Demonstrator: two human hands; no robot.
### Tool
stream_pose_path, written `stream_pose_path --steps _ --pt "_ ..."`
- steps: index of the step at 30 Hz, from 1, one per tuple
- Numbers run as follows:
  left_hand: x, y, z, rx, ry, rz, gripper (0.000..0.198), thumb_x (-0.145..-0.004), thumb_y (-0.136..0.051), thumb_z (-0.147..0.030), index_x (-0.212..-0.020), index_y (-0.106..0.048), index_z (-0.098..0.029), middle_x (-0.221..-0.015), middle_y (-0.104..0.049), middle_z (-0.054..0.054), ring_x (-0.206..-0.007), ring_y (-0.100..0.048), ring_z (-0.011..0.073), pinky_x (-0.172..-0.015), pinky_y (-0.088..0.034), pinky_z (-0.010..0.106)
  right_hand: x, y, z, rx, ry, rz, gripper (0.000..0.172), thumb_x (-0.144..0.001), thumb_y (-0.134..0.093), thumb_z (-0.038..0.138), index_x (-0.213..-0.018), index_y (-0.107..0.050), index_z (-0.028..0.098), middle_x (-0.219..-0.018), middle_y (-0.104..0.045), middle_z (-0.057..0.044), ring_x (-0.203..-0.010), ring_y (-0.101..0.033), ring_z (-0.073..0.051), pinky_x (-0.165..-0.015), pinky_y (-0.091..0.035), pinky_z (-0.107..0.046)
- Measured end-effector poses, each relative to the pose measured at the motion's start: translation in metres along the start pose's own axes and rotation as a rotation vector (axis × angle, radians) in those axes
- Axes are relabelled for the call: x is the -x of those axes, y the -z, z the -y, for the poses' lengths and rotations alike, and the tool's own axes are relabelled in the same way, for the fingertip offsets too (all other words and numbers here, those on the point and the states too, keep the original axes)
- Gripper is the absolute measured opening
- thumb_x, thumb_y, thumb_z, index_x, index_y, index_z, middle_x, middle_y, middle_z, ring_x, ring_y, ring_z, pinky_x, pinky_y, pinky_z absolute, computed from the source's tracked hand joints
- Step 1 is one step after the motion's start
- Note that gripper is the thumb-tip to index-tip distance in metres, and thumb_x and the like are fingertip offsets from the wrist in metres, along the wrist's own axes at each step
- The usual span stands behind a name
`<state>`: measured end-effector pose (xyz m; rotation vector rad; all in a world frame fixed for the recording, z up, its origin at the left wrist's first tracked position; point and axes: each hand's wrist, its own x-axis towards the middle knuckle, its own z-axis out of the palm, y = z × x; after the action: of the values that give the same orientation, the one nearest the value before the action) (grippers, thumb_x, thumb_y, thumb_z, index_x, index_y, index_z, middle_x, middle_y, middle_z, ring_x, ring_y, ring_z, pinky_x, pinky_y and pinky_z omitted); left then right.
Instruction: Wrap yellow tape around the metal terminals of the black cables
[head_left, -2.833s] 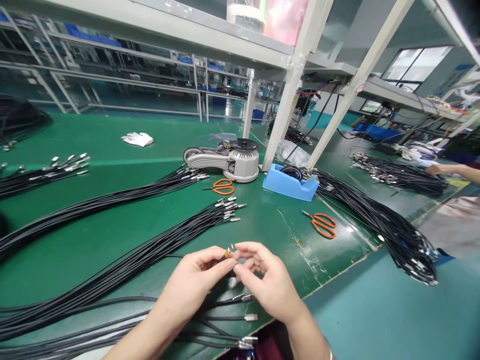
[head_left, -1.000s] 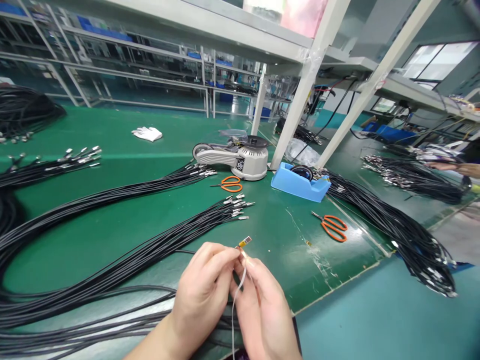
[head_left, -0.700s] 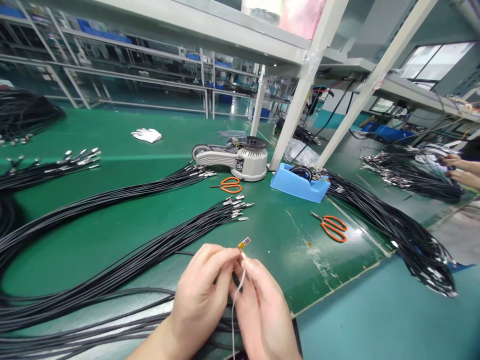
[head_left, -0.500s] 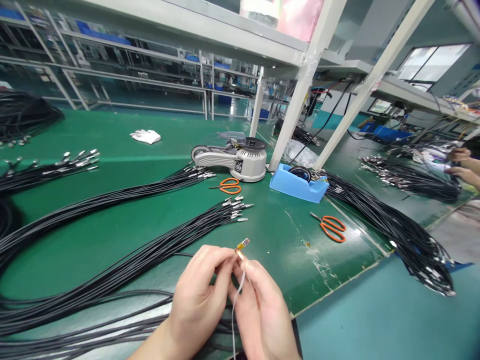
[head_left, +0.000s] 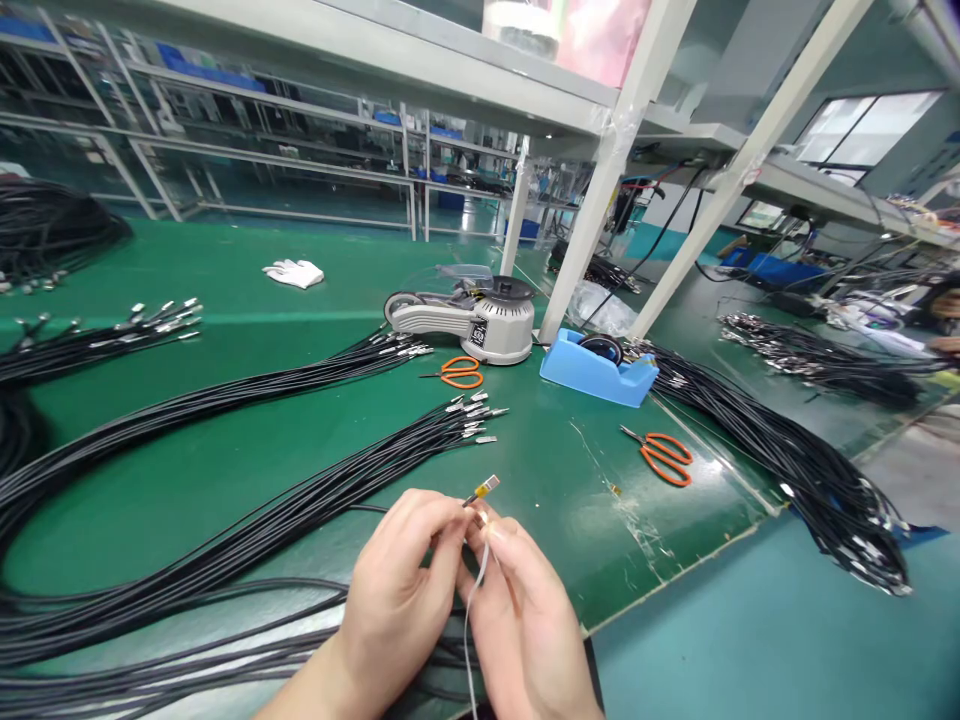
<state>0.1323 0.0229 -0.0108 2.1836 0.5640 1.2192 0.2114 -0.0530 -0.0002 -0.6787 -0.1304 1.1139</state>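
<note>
Several glossy black cable lengths lie across the green bench (head_left: 180,450). At far left sits a loose coil of black cable (head_left: 52,232), with a white fabric glove (head_left: 294,273) well to its right. Nearer, a long bundle of black cables with silver metal connectors (head_left: 300,510) runs towards the middle.

The left hand (head_left: 409,570) presses thumb and fingers together on a thin black cable end, whose small silver connector with a yellow band (head_left: 487,487) sticks out above both hands, tilted up to the right. So little shows that a slackened pinch could let it slip.

A thin white cord (head_left: 470,640) hangs from the right hand (head_left: 529,610), its top nipped between thumb and finger; should it snag on cables below, a tug could jerk it loose.

Further right are a blue plastic tape dispenser (head_left: 598,370) and orange-handled metal scissors (head_left: 664,458), which a careless forearm could nudge. Last, a thick black cable bundle (head_left: 780,460) appears to overhang the bench's edge; its own weight could drag it off if bumped.
</note>
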Motion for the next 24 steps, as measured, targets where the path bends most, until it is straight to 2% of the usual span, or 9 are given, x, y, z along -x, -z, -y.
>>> stream_pose_path --steps 3,7,14,24 --pt "0.0017 -0.0006 0.0012 0.011 0.023 -0.008 0.017 -0.084 -0.054 -0.004 -0.087 -0.054 -0.021 -0.081 -0.061 -0.001 -0.076 -0.058 0.0108 -0.070 -0.049 0.022 -0.0004 0.0003 -0.0011 -0.013 0.002 0.007 0.007 -0.075 -0.065 0.024 -0.069 -0.065 0.020 -0.096 -0.064 -0.006 -0.104 -0.056 -0.025 -0.088 -0.049 -0.039" --pt "0.0013 0.0004 0.0014 0.013 -0.066 -0.001 0.026 -0.082 -0.052 0.000 -0.095 -0.057 -0.021 -0.085 -0.061 0.001 -0.079 -0.058 0.0113 -0.071 -0.049 0.023 -0.0009 0.0001 -0.0021 -0.019 -0.014 0.002 0.006 -0.076 -0.064 0.024 -0.072 -0.067 0.020 -0.092 -0.065 -0.005 -0.099 -0.058 -0.024 -0.089 -0.048 -0.039" --pt "-0.0020 0.0016 -0.0008 -0.013 -0.118 -0.001 0.030 -0.082 -0.051 0.001 -0.102 -0.058 -0.021 -0.086 -0.060 0.001 -0.079 -0.057 0.0110 -0.069 -0.050 0.021 -0.0027 -0.0004 -0.0030 -0.049 -0.027 0.009 0.007 -0.077 -0.064 0.023 -0.073 -0.068 0.020 -0.090 -0.064 -0.005 -0.099 -0.057 -0.022 -0.092 -0.046 -0.037" --pt "-0.0010 0.0019 -0.0006 -0.004 -0.096 0.012 0.027 -0.084 -0.052 0.000 -0.103 -0.058 -0.018 -0.085 -0.059 0.002 -0.079 -0.056 0.0098 -0.070 -0.048 0.020 -0.0016 -0.0013 -0.0023 -0.050 -0.027 -0.001 0.008 -0.077 -0.063 0.022 -0.071 -0.066 0.018 -0.087 -0.062 -0.004 -0.091 -0.055 -0.018 -0.090 -0.046 -0.032"
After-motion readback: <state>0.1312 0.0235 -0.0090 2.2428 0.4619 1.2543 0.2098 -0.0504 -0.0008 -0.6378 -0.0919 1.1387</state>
